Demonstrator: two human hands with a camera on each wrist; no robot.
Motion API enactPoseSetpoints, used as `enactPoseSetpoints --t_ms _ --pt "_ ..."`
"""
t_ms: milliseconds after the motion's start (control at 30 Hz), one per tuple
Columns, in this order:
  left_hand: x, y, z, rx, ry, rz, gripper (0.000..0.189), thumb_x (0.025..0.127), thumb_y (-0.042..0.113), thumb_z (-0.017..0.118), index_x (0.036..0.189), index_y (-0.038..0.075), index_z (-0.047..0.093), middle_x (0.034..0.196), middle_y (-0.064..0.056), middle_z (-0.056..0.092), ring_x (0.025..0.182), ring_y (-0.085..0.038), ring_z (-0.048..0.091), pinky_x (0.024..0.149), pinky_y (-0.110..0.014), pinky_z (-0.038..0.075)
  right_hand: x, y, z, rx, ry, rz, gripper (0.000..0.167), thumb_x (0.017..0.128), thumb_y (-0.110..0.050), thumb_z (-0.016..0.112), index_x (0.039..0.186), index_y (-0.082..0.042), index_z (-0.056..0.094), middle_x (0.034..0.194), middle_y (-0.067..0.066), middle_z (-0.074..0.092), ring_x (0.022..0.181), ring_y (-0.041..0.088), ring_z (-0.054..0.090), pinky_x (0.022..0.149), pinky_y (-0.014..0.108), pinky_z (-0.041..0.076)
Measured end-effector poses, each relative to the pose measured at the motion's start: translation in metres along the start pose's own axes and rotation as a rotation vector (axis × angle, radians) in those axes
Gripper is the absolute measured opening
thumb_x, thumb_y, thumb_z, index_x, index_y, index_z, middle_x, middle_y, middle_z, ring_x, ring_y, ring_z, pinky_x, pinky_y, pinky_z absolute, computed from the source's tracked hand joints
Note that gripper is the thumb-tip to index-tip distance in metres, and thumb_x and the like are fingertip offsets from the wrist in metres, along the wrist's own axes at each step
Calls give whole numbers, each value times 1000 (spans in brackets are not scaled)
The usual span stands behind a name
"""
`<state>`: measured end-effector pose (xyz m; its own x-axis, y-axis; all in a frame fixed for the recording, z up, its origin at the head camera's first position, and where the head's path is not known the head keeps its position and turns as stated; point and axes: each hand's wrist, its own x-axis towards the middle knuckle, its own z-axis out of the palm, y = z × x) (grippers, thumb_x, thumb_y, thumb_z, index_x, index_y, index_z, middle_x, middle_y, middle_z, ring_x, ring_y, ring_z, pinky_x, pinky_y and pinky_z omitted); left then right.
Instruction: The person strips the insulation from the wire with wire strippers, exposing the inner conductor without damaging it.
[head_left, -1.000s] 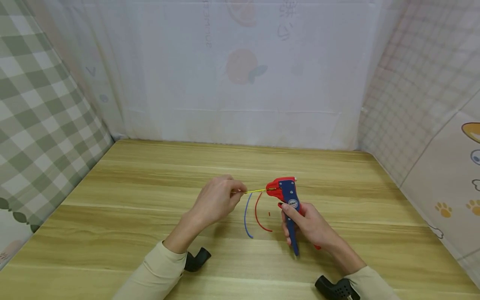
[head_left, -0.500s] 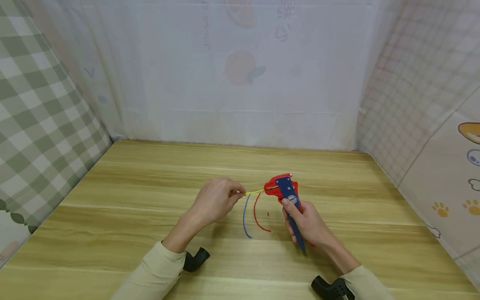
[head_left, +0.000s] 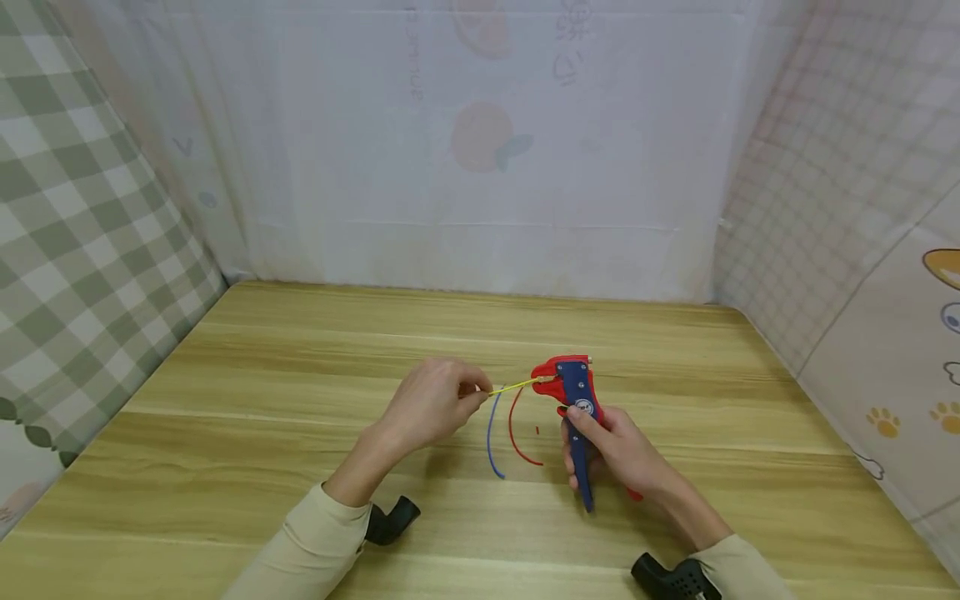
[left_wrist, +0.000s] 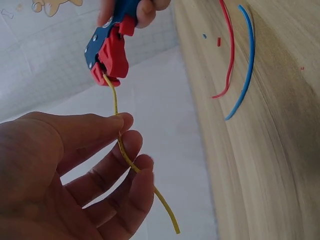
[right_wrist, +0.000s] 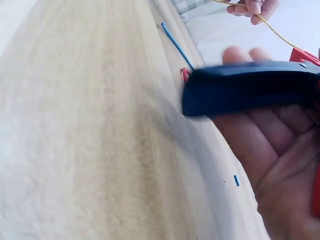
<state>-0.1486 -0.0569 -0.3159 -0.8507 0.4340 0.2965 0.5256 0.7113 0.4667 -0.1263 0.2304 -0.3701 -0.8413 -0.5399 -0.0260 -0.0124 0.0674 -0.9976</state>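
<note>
In the head view my left hand point(head_left: 438, 404) pinches a thin yellow wire point(head_left: 516, 387) between thumb and fingertips. The wire's right end sits in the mouth of a red and blue wire stripper point(head_left: 577, 387). My right hand point(head_left: 618, 446) grips the stripper, thumb over the blue handle, which points down toward me. In the left wrist view the yellow wire point(left_wrist: 165, 205) passes over the fingers, its free end hanging past them. There the red head of the stripper point(left_wrist: 114, 57) meets the other end. How far the wire goes in is hidden.
A curved blue wire point(head_left: 490, 442) and a curved red wire point(head_left: 513, 429) lie on the wooden table point(head_left: 300, 358) between the hands. A tiny red piece point(head_left: 537, 430) lies near them, and a small blue piece point(right_wrist: 236, 180) shows in the right wrist view. Cloth walls surround the table.
Half a second ago the stripper leaned with its handle end farther right; now it is more upright, its head slightly right and lower. The yellow wire slopes slightly more. My left hand has barely moved.
</note>
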Motion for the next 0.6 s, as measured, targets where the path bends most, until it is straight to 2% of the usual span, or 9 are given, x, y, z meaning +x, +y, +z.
enactPoseSetpoints --t_ms 200,267,400,533,600 --pt "0 -2 -6 -69 -31 -120 9 94 11 77 97 16 84 84 3 76 76 -9 65 71 -29 52 0 -4 -5 84 -85 -5 45 118 -31 32 113 7 55 88 6 75 77 22 79 75 45 66" --pt "0 -3 -8 -97 -47 -157 9 94 12 77 98 15 84 85 4 77 77 -9 65 71 -29 52 0 -6 -8 93 -83 -12 46 118 -33 29 114 4 57 90 6 75 79 23 80 76 45 66" --pt "1 -10 -10 -152 -85 -191 9 96 11 75 97 11 84 81 4 77 73 -7 66 71 -27 53 -1 -9 -13 77 -59 -40 47 118 -35 26 115 0 57 91 8 75 80 26 80 77 44 66" --pt "2 -20 -5 -223 -129 -219 10 95 8 73 89 6 81 72 3 73 63 -6 65 67 -24 52 -1 -11 -16 66 -45 -53 47 118 -36 25 116 0 56 92 8 75 81 26 80 77 43 66" --pt "3 -26 -1 -257 -149 -258 12 94 8 73 86 4 81 68 2 71 58 -7 64 63 -23 50 -1 -11 -16 72 -44 -48 47 118 -36 26 116 -1 56 91 7 75 81 25 80 77 42 66"
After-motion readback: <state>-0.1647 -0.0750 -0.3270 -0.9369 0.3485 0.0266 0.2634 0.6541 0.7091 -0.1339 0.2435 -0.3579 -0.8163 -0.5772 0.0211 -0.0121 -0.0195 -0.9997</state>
